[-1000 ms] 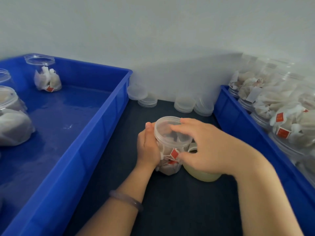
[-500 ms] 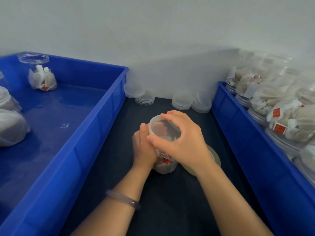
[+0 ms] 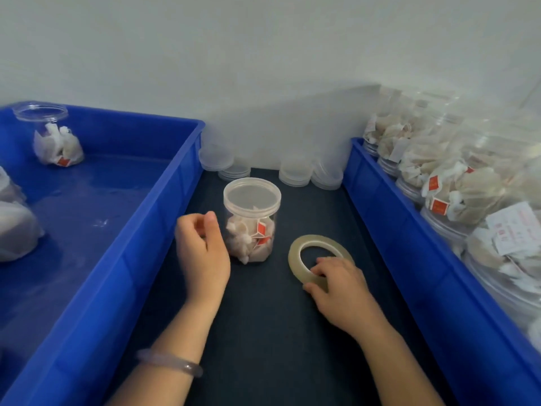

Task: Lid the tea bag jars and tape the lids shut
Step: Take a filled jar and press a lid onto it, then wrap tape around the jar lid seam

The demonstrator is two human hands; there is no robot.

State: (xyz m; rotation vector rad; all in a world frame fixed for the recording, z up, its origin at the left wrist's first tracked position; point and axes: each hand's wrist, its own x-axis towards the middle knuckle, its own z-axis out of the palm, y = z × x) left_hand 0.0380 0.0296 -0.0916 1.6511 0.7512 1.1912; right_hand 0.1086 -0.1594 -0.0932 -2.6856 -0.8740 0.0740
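Observation:
A clear jar of tea bags (image 3: pixel 251 235) stands upright on the dark mat, with a clear lid (image 3: pixel 251 197) sitting on its mouth. My left hand (image 3: pixel 202 253) is just left of the jar, fingers loosely curled and holding nothing; I cannot tell whether the thumb touches the jar wall. A roll of clear tape (image 3: pixel 298 253) lies flat on the mat to the right of the jar. My right hand (image 3: pixel 342 291) grips the roll's near edge, fingertips over the ring and thumb against its outer side.
A blue bin (image 3: pixel 164 206) on the left holds a lidded jar (image 3: pixel 55 142) at its far corner and others at the left edge. The blue bin (image 3: pixel 389 224) on the right is piled with several jars (image 3: pixel 453 177). Stacks of spare lids (image 3: pixel 294 171) line the wall.
My right hand left the jar's lid and dropped to the tape roll. My left hand let go of the jar and now sits beside it. The jar stands free with its lid on.

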